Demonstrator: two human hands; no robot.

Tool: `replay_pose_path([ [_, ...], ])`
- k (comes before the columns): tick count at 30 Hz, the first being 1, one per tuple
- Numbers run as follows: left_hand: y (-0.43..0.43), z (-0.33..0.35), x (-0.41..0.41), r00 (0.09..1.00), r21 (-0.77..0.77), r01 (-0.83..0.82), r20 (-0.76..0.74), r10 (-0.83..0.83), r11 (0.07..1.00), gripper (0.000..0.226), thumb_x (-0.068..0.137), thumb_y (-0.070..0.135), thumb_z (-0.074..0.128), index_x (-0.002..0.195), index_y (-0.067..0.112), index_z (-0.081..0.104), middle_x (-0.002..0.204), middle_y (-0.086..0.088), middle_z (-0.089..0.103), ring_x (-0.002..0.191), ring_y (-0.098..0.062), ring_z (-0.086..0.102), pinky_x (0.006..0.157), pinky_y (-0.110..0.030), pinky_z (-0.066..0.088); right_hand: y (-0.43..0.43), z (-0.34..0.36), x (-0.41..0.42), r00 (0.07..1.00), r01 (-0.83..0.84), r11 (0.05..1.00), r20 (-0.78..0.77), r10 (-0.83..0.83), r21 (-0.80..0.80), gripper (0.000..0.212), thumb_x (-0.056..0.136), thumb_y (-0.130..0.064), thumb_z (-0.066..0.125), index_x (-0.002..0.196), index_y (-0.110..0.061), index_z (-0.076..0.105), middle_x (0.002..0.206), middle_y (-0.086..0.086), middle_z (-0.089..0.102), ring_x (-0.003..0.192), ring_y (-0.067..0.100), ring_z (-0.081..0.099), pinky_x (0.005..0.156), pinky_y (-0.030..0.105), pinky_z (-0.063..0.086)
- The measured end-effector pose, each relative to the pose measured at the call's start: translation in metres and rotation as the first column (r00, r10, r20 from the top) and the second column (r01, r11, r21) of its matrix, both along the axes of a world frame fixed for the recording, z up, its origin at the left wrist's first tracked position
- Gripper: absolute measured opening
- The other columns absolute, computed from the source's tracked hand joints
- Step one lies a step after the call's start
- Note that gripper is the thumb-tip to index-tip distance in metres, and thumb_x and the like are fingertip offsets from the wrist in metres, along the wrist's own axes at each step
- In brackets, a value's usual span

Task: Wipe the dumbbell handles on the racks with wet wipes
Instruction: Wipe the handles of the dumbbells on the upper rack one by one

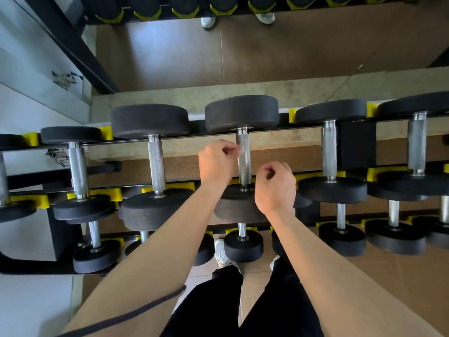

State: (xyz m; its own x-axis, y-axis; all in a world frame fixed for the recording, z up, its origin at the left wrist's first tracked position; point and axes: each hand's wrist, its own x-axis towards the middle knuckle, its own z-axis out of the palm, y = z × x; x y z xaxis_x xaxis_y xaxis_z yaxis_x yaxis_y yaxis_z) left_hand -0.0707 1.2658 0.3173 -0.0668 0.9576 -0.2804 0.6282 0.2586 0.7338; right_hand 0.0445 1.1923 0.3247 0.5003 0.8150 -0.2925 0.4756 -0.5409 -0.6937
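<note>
right hand [275, 188] curled near dumbbell handle [244, 164] | left hand [217, 161] curled beside it

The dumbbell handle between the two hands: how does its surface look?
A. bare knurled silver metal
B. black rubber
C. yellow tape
A: the dumbbell handle, between the left hand and the right hand, shows silver metal with fine knurling.

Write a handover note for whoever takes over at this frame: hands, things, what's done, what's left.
Left grip: fingers curled, pinching a small whitish scrap, apparently the wet wipe, against the middle top-rack dumbbell handle.
Right grip: curled beside that handle's near end; contents hidden.
Done: no handle shows whether it was wiped.
Left: this handle, then the rest.
</note>
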Motion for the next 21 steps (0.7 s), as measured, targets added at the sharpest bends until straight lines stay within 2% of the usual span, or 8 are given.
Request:
replay_pose_path([
  [2,-0.015,-0.005,-0.012,0.989,-0.071,0.143,-0.035,-0.146,0.987,0.01,0.091,0.028,0.075,0.098,0.022,0.078,0.093,0.011,0.072,0.084,0.001,0.064,0.076,-0.014,0.049,0.0,-0.001,0.0,1.0,0.002,1.0,-0.001,-0.002,0.004,0.014,0.097,-0.017,0.054,0.091,-0.022,0.066,0.1,-0.004,0.059,0.087,0.014,0.06,0.077,0.027,0.053],
  [4,-0.024,-0.008,-0.018,0.974,-0.134,0.212,-0.049,-0.22,0.968,0.011,0.089,0.031,0.076,0.097,0.023,0.077,0.092,0.011,0.071,0.085,0.001,0.063,0.079,-0.02,0.051,0.0,-0.001,0.0,1.0,0.007,1.0,-0.001,-0.007,0.001,0.014,0.096,-0.017,0.055,0.09,-0.022,0.066,0.1,-0.003,0.059,0.087,0.015,0.06,0.077,0.027,0.053],
  [6,-0.021,-0.007,-0.016,0.975,-0.107,0.209,-0.057,-0.216,0.972,0.011,0.089,0.03,0.076,0.097,0.023,0.077,0.094,0.009,0.072,0.085,0.0,0.063,0.08,-0.022,0.051,0.0,-0.001,-0.001,1.0,0.012,1.0,-0.001,-0.012,0.004,0.014,0.096,-0.018,0.054,0.09,-0.021,0.066,0.1,-0.003,0.059,0.087,0.015,0.06,0.077,0.028,0.053],
  [9,-0.011,0.0,-0.006,0.998,-0.028,0.063,0.014,-0.062,0.998,0.008,0.091,0.025,0.074,0.098,0.021,0.077,0.092,0.011,0.07,0.086,0.001,0.062,0.081,-0.02,0.052,0.0,-0.001,-0.001,1.0,0.01,1.0,-0.003,-0.01,0.008,0.015,0.096,-0.017,0.054,0.09,-0.02,0.067,0.099,-0.003,0.06,0.086,0.013,0.06,0.076,0.027,0.053],
  [11,-0.013,0.0,-0.003,1.0,-0.01,0.016,0.025,-0.016,1.0,0.006,0.092,0.024,0.074,0.096,0.021,0.077,0.089,0.013,0.069,0.084,0.001,0.061,0.079,-0.019,0.051,0.0,-0.001,0.0,1.0,0.005,1.0,-0.004,-0.005,0.01,0.016,0.096,-0.016,0.053,0.089,-0.019,0.067,0.098,-0.003,0.06,0.085,0.012,0.059,0.074,0.024,0.05],
  [16,-0.028,-0.005,-0.014,0.985,-0.148,0.165,-0.035,-0.171,0.975,0.01,0.089,0.028,0.077,0.094,0.02,0.074,0.088,0.011,0.067,0.083,0.0,0.061,0.07,-0.015,0.045,0.0,-0.002,0.001,1.0,0.0,1.0,-0.006,0.0,0.013,0.016,0.096,-0.016,0.053,0.089,-0.018,0.067,0.098,-0.002,0.059,0.085,0.014,0.058,0.072,0.026,0.048],
  [19,-0.023,-0.004,-0.018,0.953,-0.209,0.277,-0.068,-0.297,0.938,0.01,0.086,0.028,0.08,0.09,0.02,0.075,0.087,0.009,0.069,0.084,-0.004,0.064,0.075,-0.022,0.051,0.0,-0.003,0.001,1.0,0.0,1.0,-0.008,0.0,0.011,0.016,0.096,-0.016,0.053,0.091,-0.018,0.068,0.098,-0.002,0.06,0.086,0.014,0.058,0.071,0.023,0.046],
  [21,-0.016,-0.001,-0.017,0.961,-0.17,0.254,-0.07,-0.269,0.952,0.007,0.087,0.027,0.079,0.089,0.022,0.075,0.089,0.01,0.069,0.084,-0.003,0.063,0.077,-0.021,0.051,-0.001,-0.003,0.001,1.0,-0.003,1.0,-0.009,0.003,0.017,0.015,0.096,-0.017,0.054,0.092,-0.018,0.068,0.098,-0.003,0.06,0.086,0.013,0.059,0.073,0.024,0.049],
])
